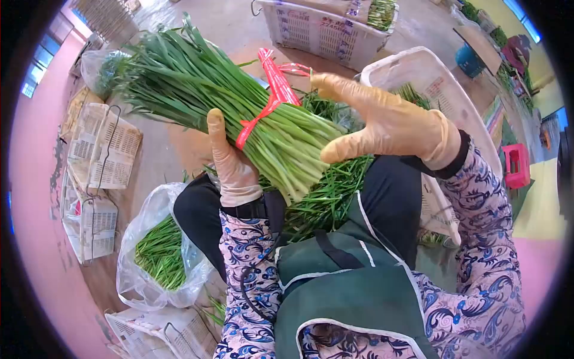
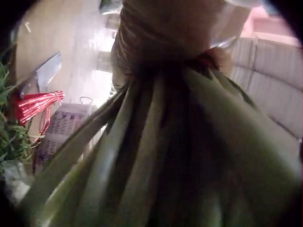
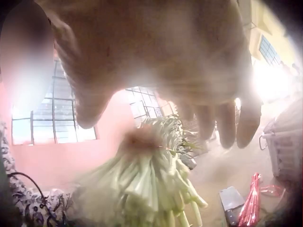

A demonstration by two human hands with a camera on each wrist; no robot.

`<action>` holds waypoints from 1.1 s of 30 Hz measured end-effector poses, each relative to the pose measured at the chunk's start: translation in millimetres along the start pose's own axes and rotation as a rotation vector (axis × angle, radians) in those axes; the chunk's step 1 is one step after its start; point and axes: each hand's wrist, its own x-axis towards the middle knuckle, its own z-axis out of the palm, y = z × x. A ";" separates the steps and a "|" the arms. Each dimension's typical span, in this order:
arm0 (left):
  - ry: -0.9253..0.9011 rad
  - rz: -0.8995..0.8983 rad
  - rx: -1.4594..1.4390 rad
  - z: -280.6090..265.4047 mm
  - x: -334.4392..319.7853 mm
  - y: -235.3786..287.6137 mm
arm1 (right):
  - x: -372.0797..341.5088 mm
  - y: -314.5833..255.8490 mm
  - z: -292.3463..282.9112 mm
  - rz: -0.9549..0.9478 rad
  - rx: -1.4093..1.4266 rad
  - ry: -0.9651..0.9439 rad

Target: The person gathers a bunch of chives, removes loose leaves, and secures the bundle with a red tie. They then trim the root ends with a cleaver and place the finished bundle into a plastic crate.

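A bundle of long green leafy stems (image 1: 197, 84), bound by a red tie (image 1: 257, 122), lies tilted in the gloved left hand (image 1: 234, 173); the thumb shows at its near side, while the other fingers are hidden beneath. In the left wrist view the left hand (image 2: 165, 35) grips the bundle (image 2: 147, 142) around its bound part. The gloved right hand (image 1: 391, 122) is spread beside the pale cut ends, holding nothing. From the right wrist, the fingers of the right hand (image 3: 156, 56) look extended above the stems (image 3: 147, 189), apart from them.
Red strips (image 1: 276, 78) lie beyond the bundle, with a flat blade (image 3: 232, 198) beside them. Loose greens (image 1: 326, 206) cover the lap area. A plastic bag of greens (image 1: 161, 254) stands at left, near crates (image 1: 98, 146). Another crate (image 1: 329, 36) is at the back, a white one (image 1: 430, 72) at right.
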 end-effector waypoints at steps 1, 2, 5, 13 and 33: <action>0.034 0.038 0.087 -8.4 6.8 -5.3 | 1.2 11.4 6.5 -0.099 -0.090 0.125; 0.056 0.077 0.163 -2.2 8.2 -9.4 | 0.7 10.2 9.0 -0.111 -0.053 0.146; 0.135 0.164 0.269 28.9 8.1 -30.0 | -4.0 15.5 24.5 -0.079 -0.139 0.253; 0.110 0.193 0.103 36.8 -0.1 -28.5 | -11.8 26.2 58.8 0.073 -0.139 0.279; 0.321 0.023 -0.301 38.2 7.0 -35.8 | -88.0 85.6 57.4 0.151 0.323 0.355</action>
